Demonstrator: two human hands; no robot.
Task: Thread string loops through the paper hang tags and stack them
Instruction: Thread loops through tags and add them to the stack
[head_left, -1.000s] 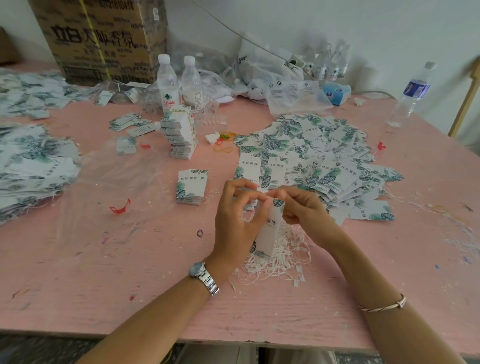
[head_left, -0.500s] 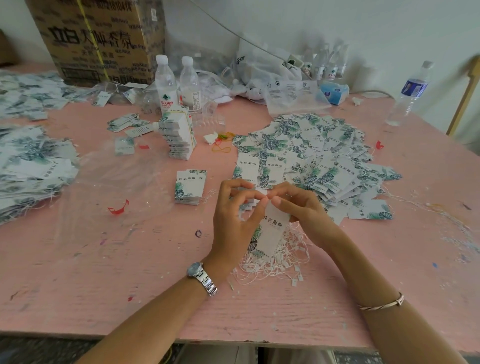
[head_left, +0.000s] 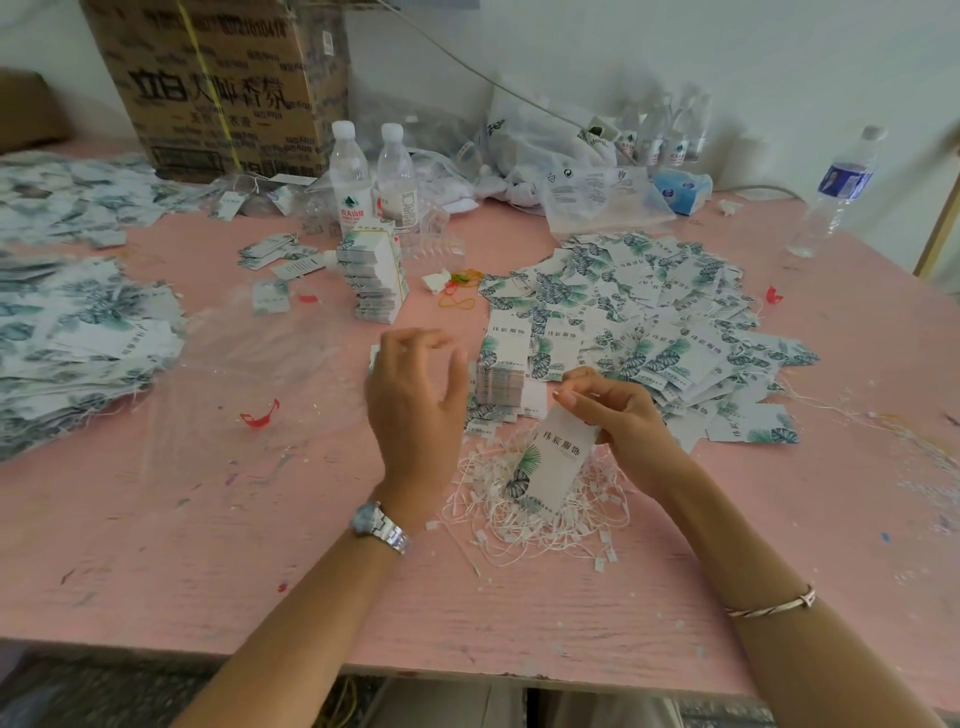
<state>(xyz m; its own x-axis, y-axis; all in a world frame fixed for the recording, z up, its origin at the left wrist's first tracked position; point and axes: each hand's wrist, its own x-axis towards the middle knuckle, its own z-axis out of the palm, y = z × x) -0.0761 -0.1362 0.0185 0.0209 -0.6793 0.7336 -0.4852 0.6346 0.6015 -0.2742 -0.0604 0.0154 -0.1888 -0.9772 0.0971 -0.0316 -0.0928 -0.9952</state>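
Hang tag (head_left: 553, 462) hangs pinched at its top end in my right grip (head_left: 618, 421), long axis slanting down toward me over the string loops (head_left: 498, 519) heaped on the desk (head_left: 234, 545). My left grip (head_left: 415, 405), released with fingers spread, hovers just left of it, so I judge it the nearer to fetch a loop.
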